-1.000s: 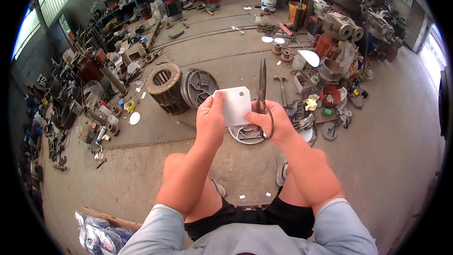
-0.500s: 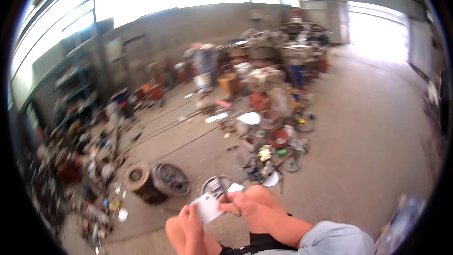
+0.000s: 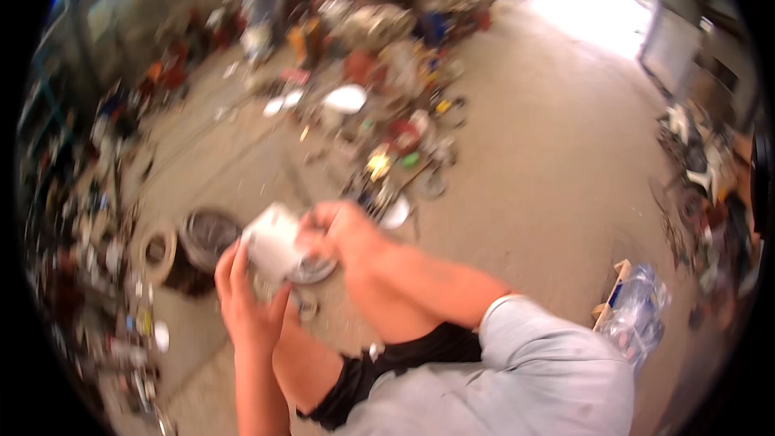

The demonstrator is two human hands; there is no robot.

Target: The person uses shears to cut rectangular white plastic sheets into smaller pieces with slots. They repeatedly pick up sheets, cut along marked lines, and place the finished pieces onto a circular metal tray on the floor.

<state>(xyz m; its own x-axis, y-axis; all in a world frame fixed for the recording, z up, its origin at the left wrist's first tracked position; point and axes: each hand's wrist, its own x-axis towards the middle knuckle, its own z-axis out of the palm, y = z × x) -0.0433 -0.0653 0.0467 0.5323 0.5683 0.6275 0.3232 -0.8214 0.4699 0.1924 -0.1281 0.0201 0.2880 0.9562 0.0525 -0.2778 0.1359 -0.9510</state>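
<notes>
A white, flat-faced boxy piece (image 3: 273,241) with small dark spots near its edge is in front of me, above my knees. My left hand (image 3: 250,311) holds it by the lower left edge, the fingers on one side and the thumb on the other. My right hand (image 3: 335,230) is closed at the right edge of the piece; motion blur hides what is between its fingers. Behind and below the piece, a round metal container (image 3: 313,270) is partly covered. To its left, a thick rusty cylinder (image 3: 157,252) stands beside a round dark tub (image 3: 211,234).
Mixed scrap (image 3: 404,137) lies heaped on the floor ahead. More parts (image 3: 105,274) crowd the left side. Clear plastic wrapping (image 3: 642,307) lies by a wooden piece (image 3: 617,287) at the right. Another scrap pile (image 3: 706,178) runs along the right wall. Beyond is a bright doorway (image 3: 593,0).
My view has tipped down and to the right. Both hands are higher in the picture with the white piece, and my left hand's fingers are more spread along its edge.
</notes>
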